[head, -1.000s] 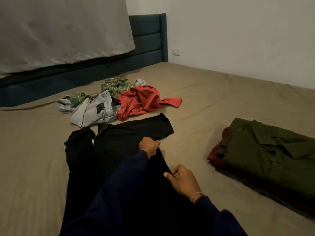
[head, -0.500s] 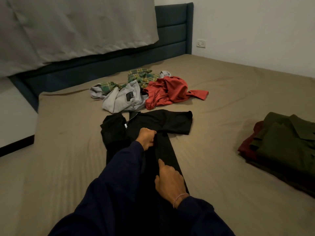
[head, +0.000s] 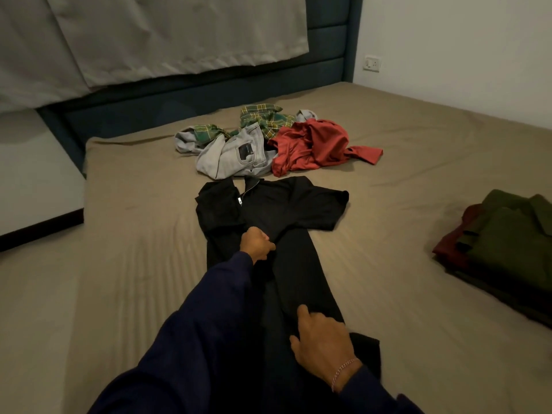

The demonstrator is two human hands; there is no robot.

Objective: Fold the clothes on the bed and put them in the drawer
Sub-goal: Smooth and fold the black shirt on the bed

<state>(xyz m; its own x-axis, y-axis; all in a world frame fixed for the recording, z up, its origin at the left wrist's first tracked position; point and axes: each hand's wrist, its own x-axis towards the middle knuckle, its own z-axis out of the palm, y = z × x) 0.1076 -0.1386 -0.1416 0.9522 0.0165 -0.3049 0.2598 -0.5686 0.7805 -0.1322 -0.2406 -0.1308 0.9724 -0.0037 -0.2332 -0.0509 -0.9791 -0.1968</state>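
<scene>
Closest to me, the right hand (head: 324, 339) lies on the near end of the black shirt (head: 286, 210), fingers curled into the cloth at its right edge, so it looks like a light grip on the fabric. A thin bracelet (head: 343, 370) sits on that wrist. A bit further up, the left hand (head: 257, 243) is closed on a fold of the same shirt, around its middle. The shirt is stretched out lengthwise on the tan bed (head: 119, 264), its right side folded in, 1 short sleeve sticking out to the right. Off to the right sits a folded stack (head: 507, 249), olive on top. Beyond the collar there's a loose pile: grey jeans (head: 236, 156), a green plaid shirt (head: 265, 118) and a red shirt (head: 313, 144).
</scene>
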